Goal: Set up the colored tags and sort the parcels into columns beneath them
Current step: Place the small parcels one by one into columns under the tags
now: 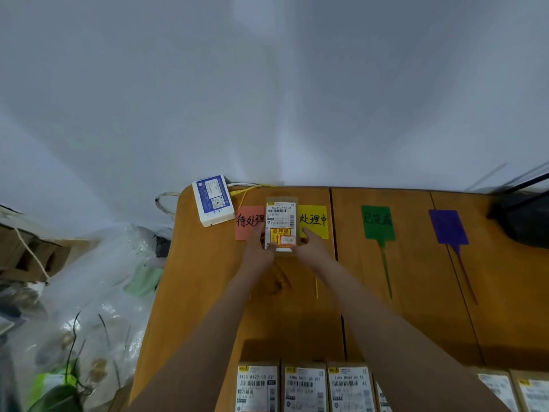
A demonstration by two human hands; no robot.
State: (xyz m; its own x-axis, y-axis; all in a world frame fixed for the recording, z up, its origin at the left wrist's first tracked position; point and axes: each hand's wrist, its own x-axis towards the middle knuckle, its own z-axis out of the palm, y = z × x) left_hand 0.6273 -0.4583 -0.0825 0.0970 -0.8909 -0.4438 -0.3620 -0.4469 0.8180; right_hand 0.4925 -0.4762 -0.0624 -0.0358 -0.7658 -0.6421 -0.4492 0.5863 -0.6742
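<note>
A brown parcel (281, 212) with a white shipping label and a yellow fragile sticker is held over the far part of the wooden table (208, 278). My left hand (259, 243) grips its left edge and my right hand (312, 243) grips its right edge. It sits between the red tag (248, 223) and the yellow tag (315, 220), covering part of each. A green tag (378, 223) and a purple tag (448, 227) lie further right, each with a long tail. Several labelled parcels (304, 388) line the near edge.
A white and blue box (212, 200) with cables lies at the table's far left corner. A black object (523, 215) sits at the far right. Plastic bags (98, 278) and cardboard (29, 254) fill the floor on the left. A white wall stands behind.
</note>
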